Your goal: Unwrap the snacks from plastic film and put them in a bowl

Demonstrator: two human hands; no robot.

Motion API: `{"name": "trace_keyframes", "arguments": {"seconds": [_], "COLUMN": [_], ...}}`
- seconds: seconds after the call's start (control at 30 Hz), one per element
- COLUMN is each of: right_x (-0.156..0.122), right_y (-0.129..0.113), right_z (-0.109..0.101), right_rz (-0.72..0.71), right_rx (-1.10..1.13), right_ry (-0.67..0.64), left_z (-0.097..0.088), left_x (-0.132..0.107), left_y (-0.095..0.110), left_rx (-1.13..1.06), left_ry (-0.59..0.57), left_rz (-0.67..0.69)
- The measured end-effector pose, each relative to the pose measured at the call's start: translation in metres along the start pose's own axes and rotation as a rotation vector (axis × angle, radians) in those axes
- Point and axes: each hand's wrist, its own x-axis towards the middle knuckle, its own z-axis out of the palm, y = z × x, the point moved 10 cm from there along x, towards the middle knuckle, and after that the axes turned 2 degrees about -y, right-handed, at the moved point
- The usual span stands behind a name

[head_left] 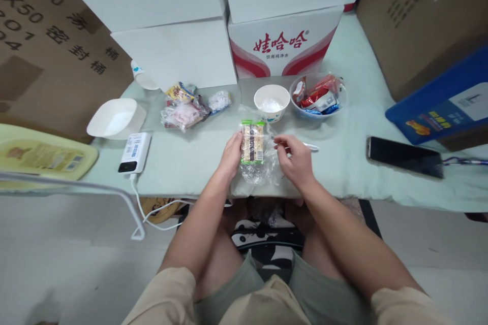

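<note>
A snack packet (252, 142) with green ends and a beige middle lies inside a clear plastic bag (257, 171) at the table's front edge. My left hand (231, 156) rests against the packet's left side, fingers curled on it. My right hand (295, 159) is to the right of the packet, thumb and fingers pinched on the bag's thin plastic edge. A white pen-like stick (310, 147) lies just beyond my right hand.
Behind the bag stand a white paper cup (272, 102) and a clear bowl of wrapped snacks (317, 95). Loose wrapped snacks (183, 109) lie at left, with a white bowl (114, 118) and a power bank (134, 152). A phone (404, 156) lies at right. Cartons wall the back.
</note>
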Motion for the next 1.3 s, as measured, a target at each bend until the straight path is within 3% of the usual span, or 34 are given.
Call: {"name": "trace_keyframes", "arguments": {"seconds": [0.07,0.17,0.3,0.5,0.73,0.83,0.97,1.07,1.13,1.23,1.3], "right_x": [0.0,-0.004,-0.01,-0.017,-0.021,-0.021,-0.022,-0.009,0.015,0.068,0.102], "right_y": [0.024,0.056,0.068,0.055,0.054,0.055,0.058,0.056,0.045,0.004,-0.018], "right_z": [0.019,0.04,0.054,0.061,0.066,0.06,0.04,0.001,-0.04,-0.101,-0.11], "right_rz": [0.199,0.483,0.666,0.707,0.715,0.697,0.655,0.548,0.4,0.075,-0.078], "right_rx": [0.139,0.418,0.689,0.92,0.843,0.819,0.779,0.599,0.373,-0.16,-0.59], "right_ry": [-0.095,-0.136,-0.161,-0.263,-0.353,-0.273,-0.161,-0.117,-0.089,-0.035,-0.123], "left_z": [0.008,0.028,0.038,0.027,0.039,0.022,-0.015,-0.026,-0.027,-0.024,-0.019], "left_x": [-0.004,-0.014,-0.029,-0.024,-0.026,-0.014,0.003,0.01,0.011,0.01,0.009], "left_y": [0.0,-0.001,0.003,0.013,0.014,0.029,0.048,0.051,0.052,0.057,0.059], "left_rx": [-0.067,-0.176,-0.21,-0.183,-0.043,-0.133,-0.36,-0.442,-0.471,-0.495,-0.488], "left_ry": [-0.051,-0.214,-0.347,-0.307,-0.4,-0.242,-0.002,0.017,-0.002,-0.019,-0.041], "left_rz": [-0.06,-0.204,-0.33,-0.284,-0.238,-0.138,-0.037,-0.039,-0.021,0.033,0.032]}}
